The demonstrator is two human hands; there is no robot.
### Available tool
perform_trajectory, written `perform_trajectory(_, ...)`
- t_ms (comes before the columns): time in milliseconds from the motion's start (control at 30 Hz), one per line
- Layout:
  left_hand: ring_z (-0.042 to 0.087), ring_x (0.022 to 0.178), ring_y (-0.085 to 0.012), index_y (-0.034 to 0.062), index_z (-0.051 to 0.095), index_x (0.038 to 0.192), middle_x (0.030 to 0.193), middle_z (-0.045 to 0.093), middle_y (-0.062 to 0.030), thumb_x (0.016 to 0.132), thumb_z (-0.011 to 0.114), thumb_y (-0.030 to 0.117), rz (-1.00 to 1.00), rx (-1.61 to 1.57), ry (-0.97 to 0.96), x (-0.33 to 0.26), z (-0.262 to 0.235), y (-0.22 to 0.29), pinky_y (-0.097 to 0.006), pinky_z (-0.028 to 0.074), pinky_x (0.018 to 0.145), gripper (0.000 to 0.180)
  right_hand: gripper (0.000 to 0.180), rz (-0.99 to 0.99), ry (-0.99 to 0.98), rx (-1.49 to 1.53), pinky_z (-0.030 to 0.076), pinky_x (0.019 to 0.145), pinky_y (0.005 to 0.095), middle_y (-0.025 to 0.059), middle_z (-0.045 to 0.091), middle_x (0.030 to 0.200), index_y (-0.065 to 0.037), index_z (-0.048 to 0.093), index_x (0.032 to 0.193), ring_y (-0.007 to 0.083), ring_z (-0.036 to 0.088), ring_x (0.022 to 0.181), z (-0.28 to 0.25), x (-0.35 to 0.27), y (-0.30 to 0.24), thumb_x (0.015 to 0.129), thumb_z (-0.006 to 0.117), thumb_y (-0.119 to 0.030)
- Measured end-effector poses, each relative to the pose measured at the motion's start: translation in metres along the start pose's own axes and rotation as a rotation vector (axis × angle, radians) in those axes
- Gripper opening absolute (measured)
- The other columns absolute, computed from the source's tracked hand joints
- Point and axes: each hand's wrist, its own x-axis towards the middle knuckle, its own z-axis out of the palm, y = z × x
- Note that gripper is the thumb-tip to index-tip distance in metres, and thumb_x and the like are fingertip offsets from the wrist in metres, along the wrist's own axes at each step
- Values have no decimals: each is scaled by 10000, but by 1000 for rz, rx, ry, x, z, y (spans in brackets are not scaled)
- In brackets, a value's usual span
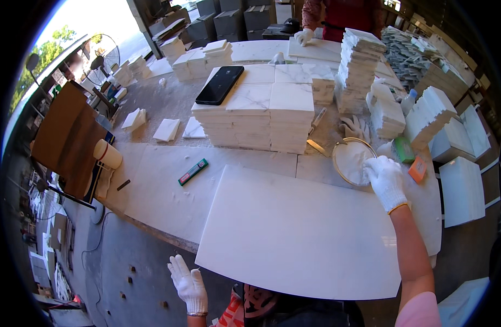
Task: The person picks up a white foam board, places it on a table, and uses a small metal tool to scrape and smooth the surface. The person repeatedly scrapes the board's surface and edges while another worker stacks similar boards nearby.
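Observation:
A large polished white slab (pixel 294 234) lies across the near side of the table, its front edge jutting out toward me. My right hand (pixel 385 182), in a white knit glove, is at the right side of a round, gold-rimmed bowl (pixel 340 173). White powder or paste (pixel 353 161) fills the bowl. The fingers are bent over the rim into the white stuff; whether they pinch something is hidden. My left hand (pixel 188 283), gloved too, is held off the table beside the slab's near left corner, empty, with its fingers stretched out.
Stacked marble tiles (pixel 237 125) stand mid-table, a black phone (pixel 220 85) on top. A tall tile stack (pixel 359 71) rises behind the bowl. Nearby are a green box (pixel 193 172), an orange block (pixel 417 170) and a white cup (pixel 108 154). Another person's gloved hand (pixel 304 37) is across the table.

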Motion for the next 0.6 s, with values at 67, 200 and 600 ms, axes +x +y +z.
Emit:
perform_trajectory(67, 246, 1466, -396, 29, 330, 1517, 1581, 279, -218, 1040, 350, 486, -101, -225, 3, -7, 1, -19, -416, 195, 1191, 661, 314, -95, 228, -1, 486, 897, 428, 94, 666, 1090, -152, 687, 1102, 293, 625, 1027, -12, -2, -17, 795, 730, -202)
perform_trajectory(200, 307, 1454, -270, 28, 351, 1510, 1558, 354, -160, 1059, 384, 424, -278, -770, -4, -32, 17, -39, -341, 226, 1179, 600, 475, -244, 181, 226, 406, 1046, 430, 104, 585, 1319, -134, 620, 1264, 294, 520, 1250, -19, -13, -66, 816, 729, -251)
perform_trajectory(600, 286, 1424, -396, 111, 168, 1575, 1606, 237, -175, 934, 269, 754, -614, -1718, -606, -42, -2, 30, -529, 195, 1152, 913, 841, -415, -370, 306, 89, 1196, 556, 183, 291, 1576, -56, 360, 1496, 391, 154, 1484, 83, 6, -273, 872, 573, -577)
